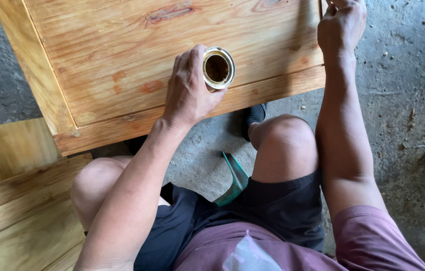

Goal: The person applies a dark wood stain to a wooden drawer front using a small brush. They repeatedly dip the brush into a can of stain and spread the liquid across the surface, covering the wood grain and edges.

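Note:
My left hand point(188, 90) grips a small open metal tin point(218, 68) with dark brown liquid inside, holding it upright on the varnished wooden panel point(122, 60). My right hand point(341, 24) rests at the panel's right edge near the top of the view, fingers curled; whether it holds something is hidden by the frame edge. I sit with bare knees just in front of the panel's near edge.
More wooden boards point(16, 200) lie stacked at the left. A green flat object point(235, 180) sticks up between my legs. The concrete floor point(403, 100) at the right is rough and littered with small debris.

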